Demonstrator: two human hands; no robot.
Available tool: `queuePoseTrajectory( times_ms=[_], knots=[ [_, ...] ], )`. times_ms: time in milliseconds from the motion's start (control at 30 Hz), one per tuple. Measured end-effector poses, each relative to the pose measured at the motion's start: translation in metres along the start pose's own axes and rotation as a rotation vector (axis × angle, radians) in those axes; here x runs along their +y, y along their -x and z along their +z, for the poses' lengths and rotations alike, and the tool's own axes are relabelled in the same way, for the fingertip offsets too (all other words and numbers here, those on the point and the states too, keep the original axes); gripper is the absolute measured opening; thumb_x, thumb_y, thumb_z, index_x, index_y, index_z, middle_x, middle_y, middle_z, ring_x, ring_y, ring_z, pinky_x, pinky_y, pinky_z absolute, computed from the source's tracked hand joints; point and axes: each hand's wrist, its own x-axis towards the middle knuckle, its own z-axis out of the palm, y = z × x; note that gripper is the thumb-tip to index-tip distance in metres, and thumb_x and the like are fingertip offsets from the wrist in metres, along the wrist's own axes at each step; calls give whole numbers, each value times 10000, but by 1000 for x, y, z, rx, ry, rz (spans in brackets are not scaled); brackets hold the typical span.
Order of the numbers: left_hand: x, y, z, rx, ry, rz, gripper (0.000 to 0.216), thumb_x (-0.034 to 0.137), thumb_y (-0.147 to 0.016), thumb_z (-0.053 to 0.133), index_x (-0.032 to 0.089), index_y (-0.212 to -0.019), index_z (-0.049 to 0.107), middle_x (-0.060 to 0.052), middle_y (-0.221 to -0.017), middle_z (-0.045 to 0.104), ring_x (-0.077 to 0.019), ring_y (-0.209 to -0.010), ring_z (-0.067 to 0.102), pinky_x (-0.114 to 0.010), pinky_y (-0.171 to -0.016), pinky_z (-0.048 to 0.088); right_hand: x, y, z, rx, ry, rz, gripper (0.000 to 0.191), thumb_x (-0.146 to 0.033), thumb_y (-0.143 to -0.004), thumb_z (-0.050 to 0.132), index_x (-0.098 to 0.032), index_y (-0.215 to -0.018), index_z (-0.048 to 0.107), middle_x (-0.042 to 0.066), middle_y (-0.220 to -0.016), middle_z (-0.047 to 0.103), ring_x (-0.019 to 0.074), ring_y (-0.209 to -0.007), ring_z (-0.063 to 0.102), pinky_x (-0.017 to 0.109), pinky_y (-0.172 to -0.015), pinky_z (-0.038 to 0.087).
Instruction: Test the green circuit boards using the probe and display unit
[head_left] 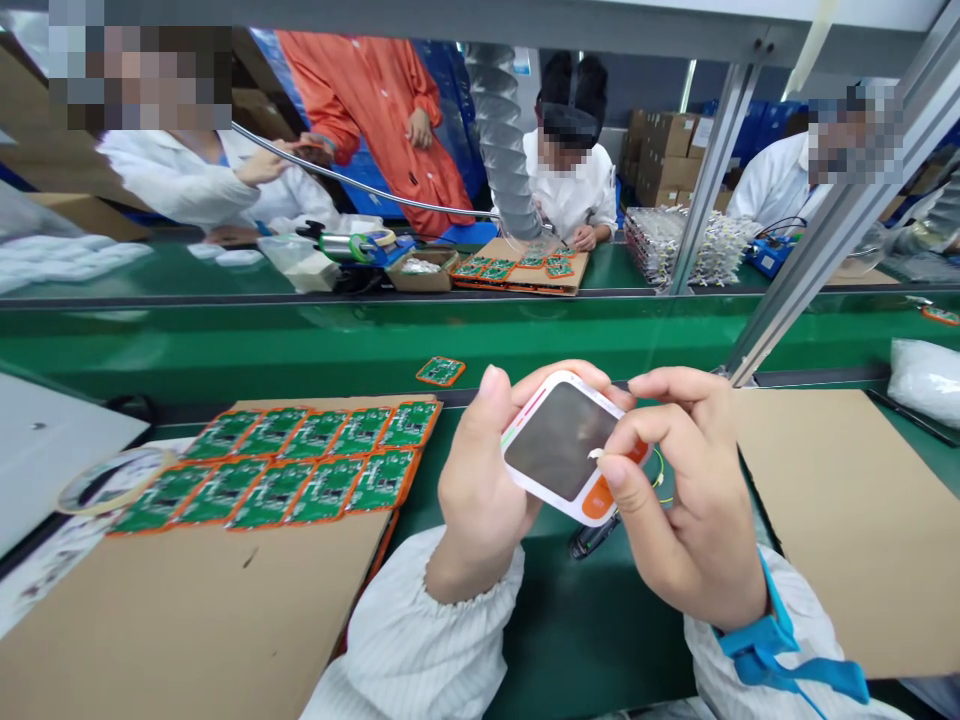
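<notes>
My left hand grips a white handheld device with a dark screen and orange buttons, tilted in front of me. Over its lower right corner, my right hand pinches a tiny pale piece between thumb and index finger; it is too small to name. A blue strap circles my right wrist. Below the device, a dark pen-like tool lies on the green bench, partly hidden. A thin yellow-green wire shows behind my right fingers.
At left, green circuit boards with orange edges lie in two rows on cardboard. A single board sits on the green conveyor belt. A tape roll is far left, a cardboard sheet right. Co-workers sit across the belt.
</notes>
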Motion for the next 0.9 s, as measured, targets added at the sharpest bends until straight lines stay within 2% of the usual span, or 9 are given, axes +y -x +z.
queuePoseTrajectory(
  times_ms=[200, 433, 567, 733, 900],
  knots=[
    [-2, -2, -1, -18, 6, -39, 532, 634, -823, 444, 149, -850, 662, -96, -746, 667, -229, -694, 656, -341, -631, 533, 2, -1, 1, -6, -35, 4, 88, -165, -852, 483, -199, -791, 537, 75, -912, 485, 237, -1055, 503, 397, -808, 481],
    [-3, -1, -2, -44, 10, -66, 556, 649, -827, 426, 151, -896, 664, -90, -720, 660, -218, -654, 651, -313, -564, 520, 2, -1, 2, 3, -4, 37, 78, -190, -856, 488, -195, -798, 541, 84, -967, 482, 242, -1062, 498, 427, -840, 469],
    [-9, -3, 0, -27, -20, -35, 585, 681, -830, 391, 164, -924, 647, -106, -827, 683, -253, -789, 672, -339, -623, 546, 3, -3, 2, 8, 13, 45, 87, -200, -862, 482, -195, -802, 545, 89, -990, 482, 243, -1054, 504, 440, -866, 456],
    [-24, -8, 5, 48, 37, 163, 493, 619, -878, 385, 210, -1030, 615, -93, -1093, 660, -239, -966, 651, -383, -816, 552, 5, -4, 1, 72, 50, 52, 88, -207, -864, 484, -195, -808, 551, 92, -1006, 476, 246, -1062, 493, 448, -882, 442],
    [-33, -7, 10, 138, 10, 182, 461, 638, -856, 416, 258, -1049, 593, -79, -1158, 638, -257, -1011, 638, -382, -769, 567, 4, -2, 0, 74, 62, 79, 89, -218, -865, 488, -191, -819, 560, 95, -1038, 466, 241, -1048, 491, 438, -871, 441]
  ],
)
